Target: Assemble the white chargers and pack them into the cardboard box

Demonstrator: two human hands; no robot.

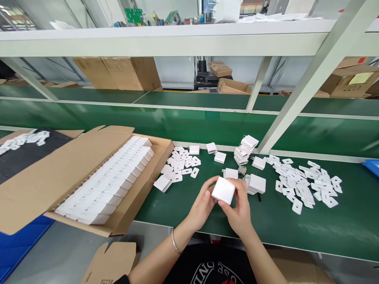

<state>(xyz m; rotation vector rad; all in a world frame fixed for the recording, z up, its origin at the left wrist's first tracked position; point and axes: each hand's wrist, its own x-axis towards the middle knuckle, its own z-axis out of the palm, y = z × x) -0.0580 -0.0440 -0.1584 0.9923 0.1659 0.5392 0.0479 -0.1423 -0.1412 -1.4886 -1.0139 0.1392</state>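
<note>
Nearest my view: a silver-toned bracelet [174,240] on the left wrist, ridged. Left hand [203,203] pinches the left side of a white block [223,190]; right hand [239,209] pinches it from the right, thumb at the lower edge. Block sits between the two, over the near part of the desk [340,228]. A broad face points up toward me, its upper edge sloping down to the right. That face reads nearly square; I cannot settle a long axis.

Material looks like smooth plastic, corners softly rounded. Desk: dark green, faintly glossy.

Just beyond the right hand, more white blocks [257,184] of like finish. Right of them, a scatter of thin flat white plates [291,183], slotted. Left: an open brown carton [145,189], corrugated board, with close-packed rows of white pieces [112,177].

Farther: a leaning stack of blocks [244,150] by the upright. Farthest I log: a large cardboard box [118,73], matte brown.
</note>
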